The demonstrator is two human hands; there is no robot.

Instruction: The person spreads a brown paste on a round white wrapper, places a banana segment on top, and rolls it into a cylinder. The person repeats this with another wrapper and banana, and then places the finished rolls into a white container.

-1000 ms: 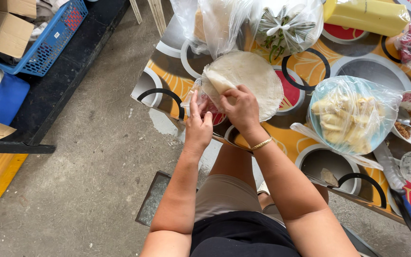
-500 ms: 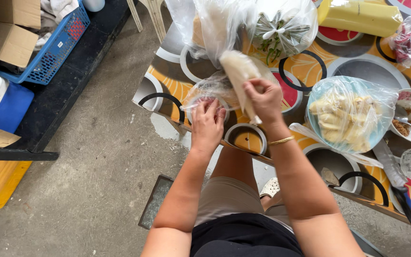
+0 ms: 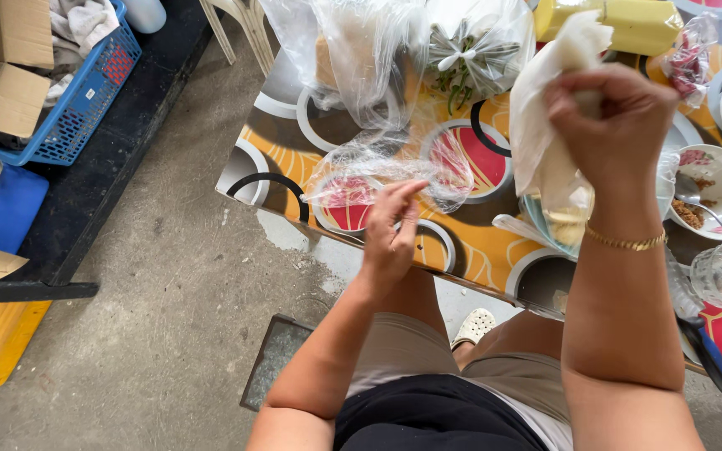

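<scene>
Partly hidden bowl (image 3: 545, 219) behind wrappers (image 3: 545, 142)

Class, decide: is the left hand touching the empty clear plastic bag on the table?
Touching. The head view shows the left hand with fingertips pressed on the crumpled clear plastic bag.
</scene>
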